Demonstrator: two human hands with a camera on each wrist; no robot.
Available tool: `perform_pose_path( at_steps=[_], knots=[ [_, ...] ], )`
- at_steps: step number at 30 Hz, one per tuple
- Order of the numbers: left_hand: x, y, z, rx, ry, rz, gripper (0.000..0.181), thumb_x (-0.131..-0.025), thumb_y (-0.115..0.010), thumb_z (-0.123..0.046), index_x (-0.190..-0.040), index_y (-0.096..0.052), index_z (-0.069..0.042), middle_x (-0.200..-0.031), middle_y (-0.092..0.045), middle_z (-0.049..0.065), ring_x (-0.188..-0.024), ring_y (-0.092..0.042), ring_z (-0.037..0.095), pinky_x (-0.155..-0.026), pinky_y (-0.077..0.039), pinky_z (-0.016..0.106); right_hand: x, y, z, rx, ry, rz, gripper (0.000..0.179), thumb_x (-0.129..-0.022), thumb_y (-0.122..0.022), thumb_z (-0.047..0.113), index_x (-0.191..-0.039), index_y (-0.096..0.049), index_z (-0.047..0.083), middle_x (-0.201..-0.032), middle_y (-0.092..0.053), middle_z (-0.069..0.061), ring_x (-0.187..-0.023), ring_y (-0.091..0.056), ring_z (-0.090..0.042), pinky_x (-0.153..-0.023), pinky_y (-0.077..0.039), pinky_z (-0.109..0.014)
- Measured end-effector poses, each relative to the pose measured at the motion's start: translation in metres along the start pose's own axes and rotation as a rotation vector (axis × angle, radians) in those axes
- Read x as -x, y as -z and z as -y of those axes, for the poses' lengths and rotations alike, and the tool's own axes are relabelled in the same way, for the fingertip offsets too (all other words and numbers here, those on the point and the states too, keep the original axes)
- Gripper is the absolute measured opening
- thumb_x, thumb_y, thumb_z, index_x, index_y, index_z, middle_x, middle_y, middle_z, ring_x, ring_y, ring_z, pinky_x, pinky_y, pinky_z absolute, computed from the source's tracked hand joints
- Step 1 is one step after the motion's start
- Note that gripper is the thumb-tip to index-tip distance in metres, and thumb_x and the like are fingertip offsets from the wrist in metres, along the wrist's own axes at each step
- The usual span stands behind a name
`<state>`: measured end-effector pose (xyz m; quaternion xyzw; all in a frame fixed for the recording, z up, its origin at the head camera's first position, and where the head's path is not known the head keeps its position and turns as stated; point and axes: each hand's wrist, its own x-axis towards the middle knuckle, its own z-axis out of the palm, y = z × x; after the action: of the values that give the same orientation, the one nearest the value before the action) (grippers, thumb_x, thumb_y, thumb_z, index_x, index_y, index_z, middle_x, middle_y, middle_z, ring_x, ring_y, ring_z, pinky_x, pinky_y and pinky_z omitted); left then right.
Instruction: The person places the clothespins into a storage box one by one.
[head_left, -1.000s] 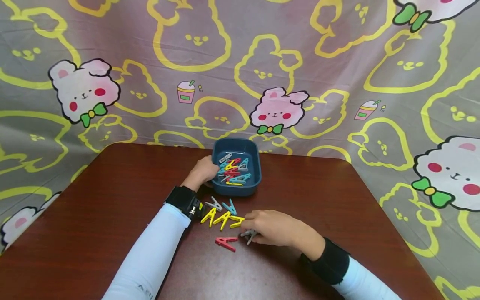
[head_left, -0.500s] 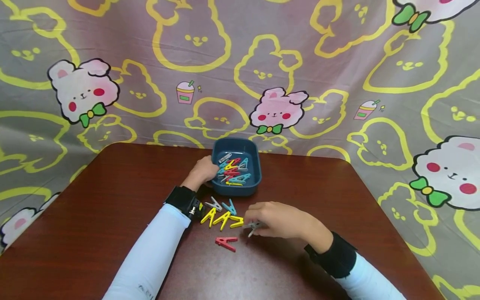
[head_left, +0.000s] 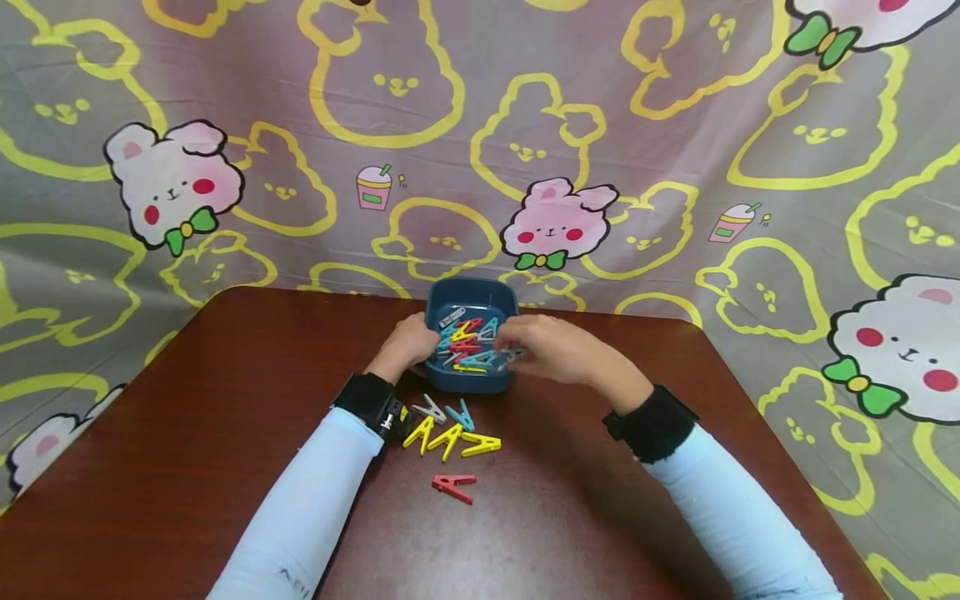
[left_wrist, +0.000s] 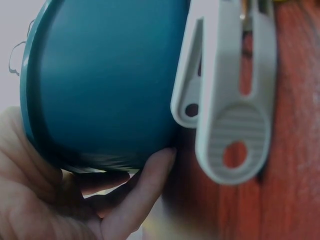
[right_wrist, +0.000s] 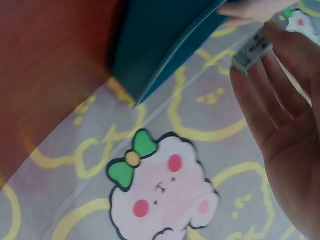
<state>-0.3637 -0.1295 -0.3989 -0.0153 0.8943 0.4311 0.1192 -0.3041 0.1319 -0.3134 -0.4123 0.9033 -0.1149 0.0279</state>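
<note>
My left hand (head_left: 407,343) grips the left side of a dark blue plastic bin (head_left: 471,382), fingers under it in the left wrist view. Inside lie several clothespins (head_left: 462,343) in red, blue, yellow and grey. Over the bin's right rim, my right hand (head_left: 562,347) pinches a grey clothespin (right_wrist: 250,52) between thumb and fingertips. On the table in front of the bin lie a white-grey clothespin (left_wrist: 235,125), a light blue clothespin (head_left: 461,414), three yellow clothespins (head_left: 481,445) and a red clothespin (head_left: 453,486).
A dark red-brown wooden table (head_left: 285,400) carries everything. Behind it hangs a grey cloth (head_left: 442,158) with yellow outlines and cartoon rabbits, close to the bin's far side.
My right hand has lifted the grey clothespin off the table and carried it forward to the bin's right rim. My left hand has kept its grip on the bin.
</note>
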Motion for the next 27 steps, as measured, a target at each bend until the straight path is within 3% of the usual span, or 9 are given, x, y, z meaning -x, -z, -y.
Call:
perform_pose_path(
  at_steps=[6,14,20,27],
  knots=[
    [-0.001,0.001,0.003,-0.008,-0.002,0.003,0.049,-0.107,-0.050,-0.014,-0.154,-0.045,0.001,-0.133,-0.063,0.027,-0.106,-0.074,0.038,-0.070,-0.069,0.046,-0.039,0.001,-0.027,0.134,-0.044,-0.028,0.028,-0.097,-0.083,0.013,-0.123,-0.073,0.011,-0.123,-0.076,-0.012,-0.108,-0.072,-0.025,-0.097,-0.066,-0.041],
    [0.000,0.000,0.003,0.006,-0.004,0.001,0.048,-0.107,-0.051,-0.014,-0.153,-0.046,0.001,-0.130,-0.063,0.027,-0.103,-0.075,0.036,-0.068,-0.069,0.045,-0.077,-0.007,-0.036,0.276,-0.165,0.095,0.035,-0.100,-0.078,0.011,-0.134,-0.071,0.008,-0.130,-0.074,-0.012,-0.117,-0.073,-0.029,-0.103,-0.064,-0.044],
    [-0.002,0.001,0.002,-0.014,-0.026,-0.002,0.048,-0.106,-0.051,-0.014,-0.151,-0.048,0.001,-0.126,-0.065,0.026,-0.099,-0.074,0.035,-0.065,-0.069,0.044,-0.091,-0.018,-0.037,0.412,-0.193,0.178,0.032,-0.104,-0.072,0.011,-0.136,-0.074,0.009,-0.130,-0.076,-0.013,-0.122,-0.072,-0.030,-0.110,-0.061,-0.046],
    [0.000,0.002,0.000,-0.025,-0.015,0.004,0.048,-0.108,-0.050,-0.015,-0.154,-0.046,0.000,-0.130,-0.064,0.026,-0.102,-0.074,0.036,-0.067,-0.069,0.044,-0.096,-0.032,-0.043,0.459,-0.191,0.213,0.022,-0.106,-0.067,0.010,-0.125,-0.078,0.008,-0.123,-0.079,-0.013,-0.115,-0.075,-0.030,-0.102,-0.064,-0.048]
  ],
)
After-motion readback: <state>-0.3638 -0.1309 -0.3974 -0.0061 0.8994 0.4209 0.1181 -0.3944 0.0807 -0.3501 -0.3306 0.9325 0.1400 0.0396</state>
